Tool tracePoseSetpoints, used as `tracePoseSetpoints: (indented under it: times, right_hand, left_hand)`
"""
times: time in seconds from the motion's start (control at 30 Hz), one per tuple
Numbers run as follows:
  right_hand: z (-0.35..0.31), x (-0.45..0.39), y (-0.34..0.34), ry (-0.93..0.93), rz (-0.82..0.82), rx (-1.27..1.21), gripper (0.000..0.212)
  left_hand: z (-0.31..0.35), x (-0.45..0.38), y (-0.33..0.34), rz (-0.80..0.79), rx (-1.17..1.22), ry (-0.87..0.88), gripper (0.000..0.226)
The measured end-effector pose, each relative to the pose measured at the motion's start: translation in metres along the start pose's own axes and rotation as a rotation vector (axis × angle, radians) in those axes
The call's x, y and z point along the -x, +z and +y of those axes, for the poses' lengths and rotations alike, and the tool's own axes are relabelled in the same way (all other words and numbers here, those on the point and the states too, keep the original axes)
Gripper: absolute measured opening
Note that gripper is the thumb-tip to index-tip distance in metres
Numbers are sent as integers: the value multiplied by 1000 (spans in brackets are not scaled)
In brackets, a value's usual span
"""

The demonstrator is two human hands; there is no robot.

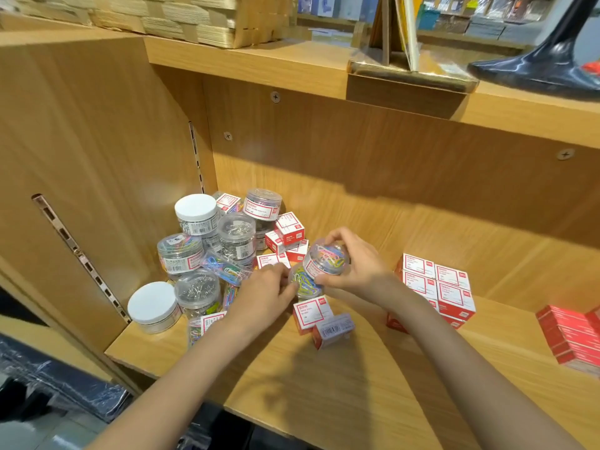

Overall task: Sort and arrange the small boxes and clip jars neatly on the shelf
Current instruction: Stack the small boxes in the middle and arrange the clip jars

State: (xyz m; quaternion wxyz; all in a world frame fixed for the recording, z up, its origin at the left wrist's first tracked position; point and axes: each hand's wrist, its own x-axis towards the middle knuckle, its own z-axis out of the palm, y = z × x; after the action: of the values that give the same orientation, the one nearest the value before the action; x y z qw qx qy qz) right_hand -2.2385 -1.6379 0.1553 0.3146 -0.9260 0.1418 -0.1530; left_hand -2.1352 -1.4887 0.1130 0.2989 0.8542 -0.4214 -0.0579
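Observation:
My right hand (355,264) grips a clear jar of coloured clips (326,258) above the wooden shelf (357,384). My left hand (263,292) pinches a second clear jar of coloured clips (303,282) just under and left of it. A heap of clip jars (207,248), some white-lidded, fills the shelf's left corner. Small red-and-white boxes (287,233) lie mixed into the heap. Two loose boxes (319,319) lie in front of my hands. A neat stack of boxes (436,287) stands at the right.
A red box pack (571,336) sits at the far right edge. The shelf's left side panel (81,164) and the upper shelf board (324,69) close in the space. A woven basket (162,17) and a dark stand (545,66) rest on top.

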Motion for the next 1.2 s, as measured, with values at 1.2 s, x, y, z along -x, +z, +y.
tracePoseSetpoints:
  times: [1.2]
  right_hand:
    - [20,92,9,-44,27,287,21]
  left_hand:
    - [-5,32,6,-160,139,218,36]
